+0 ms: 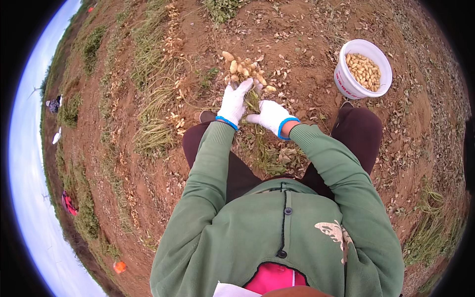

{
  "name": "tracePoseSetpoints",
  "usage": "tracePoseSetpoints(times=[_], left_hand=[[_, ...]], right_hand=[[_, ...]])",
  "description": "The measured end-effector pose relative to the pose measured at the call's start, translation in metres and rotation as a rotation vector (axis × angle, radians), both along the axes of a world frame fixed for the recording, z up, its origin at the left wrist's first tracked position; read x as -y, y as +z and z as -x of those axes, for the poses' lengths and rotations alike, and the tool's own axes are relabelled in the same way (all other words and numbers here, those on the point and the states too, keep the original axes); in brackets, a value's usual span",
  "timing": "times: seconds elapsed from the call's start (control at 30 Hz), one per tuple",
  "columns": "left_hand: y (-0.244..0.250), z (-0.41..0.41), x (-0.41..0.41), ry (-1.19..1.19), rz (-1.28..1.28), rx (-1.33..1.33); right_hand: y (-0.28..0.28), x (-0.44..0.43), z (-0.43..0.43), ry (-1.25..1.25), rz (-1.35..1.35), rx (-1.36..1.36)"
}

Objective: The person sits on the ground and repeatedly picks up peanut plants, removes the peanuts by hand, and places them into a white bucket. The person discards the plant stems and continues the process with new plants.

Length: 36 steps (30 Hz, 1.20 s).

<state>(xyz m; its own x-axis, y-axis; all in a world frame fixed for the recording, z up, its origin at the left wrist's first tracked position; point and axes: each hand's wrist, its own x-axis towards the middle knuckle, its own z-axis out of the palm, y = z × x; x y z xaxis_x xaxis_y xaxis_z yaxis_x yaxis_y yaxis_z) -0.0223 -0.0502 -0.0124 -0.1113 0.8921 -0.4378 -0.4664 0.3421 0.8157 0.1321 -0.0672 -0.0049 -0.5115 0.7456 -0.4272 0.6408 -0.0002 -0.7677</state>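
My left hand [233, 103], in a white knit glove with a blue cuff, grips a peanut plant just below its cluster of pods [243, 68]. Several tan pods fan out beyond the fingertips, some hanging toward the soil. In a matching glove, my right hand [274, 116] closes around the green stems [253, 102] a little nearer to me. Leafy tops [270, 159] trail down between my knees; the gloves partly hide the roots and stems. To the right, beyond my knee, a white plastic bucket [339, 76] bearing red writing holds many loose peanuts [363, 72].
Pulled peanut plants [154, 128] lie in a row at left, pods exposed. More vines [430, 226] lie at lower right. Dry leaves litter the reddish soil [311, 78]. Far left are a person [54, 104], a red-and-dark item [69, 203] and an orange object [119, 267].
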Motion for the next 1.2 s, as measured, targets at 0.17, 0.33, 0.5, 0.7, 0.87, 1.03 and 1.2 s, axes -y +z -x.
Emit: tracePoseSetpoints(times=[0.17,0.33,0.5,0.7,0.87,1.03,1.2], left_hand=[[-0.017,0.002,-0.009,-0.122,-0.057,-0.067],[-0.009,-0.002,-0.008,-0.096,-0.036,-0.095],[-0.020,-0.020,-0.006,-0.017,0.009,-0.211],[-0.069,-0.011,-0.007,-0.041,-0.018,-0.361],[-0.054,-0.003,-0.009,-0.138,0.059,-0.231],[-0.050,0.005,-0.015,-0.073,0.124,-0.292],[-0.048,0.012,-0.018,-0.052,0.091,-0.411]], right_hand=[[0.000,-0.029,-0.029,0.293,-0.065,0.065],[0.037,-0.057,-0.067,-0.032,0.174,-0.112],[0.006,-0.063,-0.065,-0.270,-0.263,-0.287],[0.011,-0.040,-0.023,-0.145,-0.326,-0.120],[-0.009,-0.038,-0.015,-0.237,-0.473,-0.325],[0.014,-0.031,-0.020,-0.102,-0.429,-0.104],[0.001,-0.031,-0.017,0.044,-0.657,0.003]])
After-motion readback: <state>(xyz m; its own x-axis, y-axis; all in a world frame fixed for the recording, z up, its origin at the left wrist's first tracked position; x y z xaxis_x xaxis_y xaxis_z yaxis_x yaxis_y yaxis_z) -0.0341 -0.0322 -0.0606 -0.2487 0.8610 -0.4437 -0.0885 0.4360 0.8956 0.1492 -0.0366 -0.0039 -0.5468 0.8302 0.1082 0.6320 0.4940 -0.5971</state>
